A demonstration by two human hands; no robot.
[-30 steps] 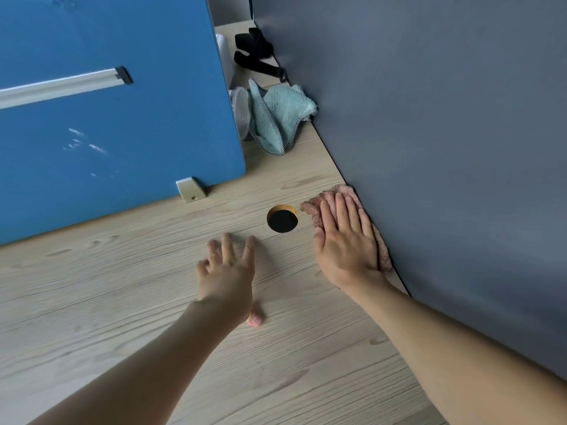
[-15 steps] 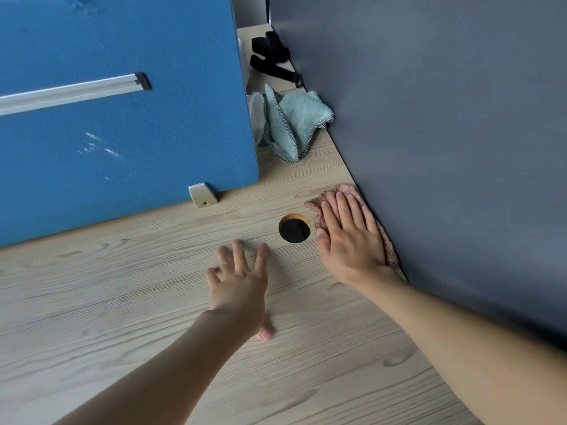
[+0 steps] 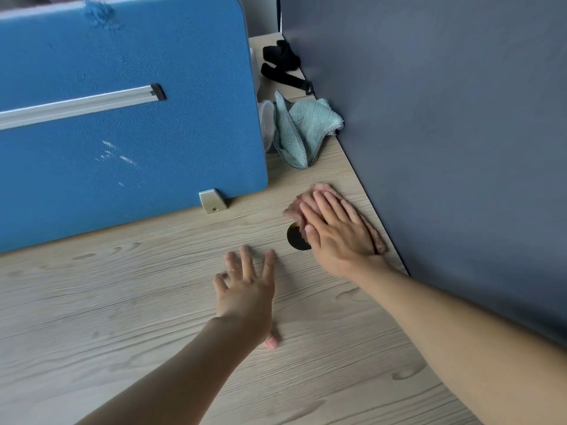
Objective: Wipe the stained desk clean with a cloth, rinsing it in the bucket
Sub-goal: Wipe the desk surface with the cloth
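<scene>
The desk is light wood-grain laminate. My right hand lies flat with straight fingers on a pink fluffy cloth, pressing it to the desk near the grey wall. The cloth's left edge and my thumb overlap the round cable hole. My left hand rests flat on the bare desk, fingers spread, just left of and nearer than the hole. No bucket is in view.
A blue partition panel with a metal rail stands along the desk's far edge on a metal bracket. A grey wall bounds the right side. Behind the panel lie a light green cloth, a clear container and a black strap.
My right hand has slid the pink cloth leftward from the wall, so it now partly covers the cable hole. My left hand has stayed planted on the desk.
</scene>
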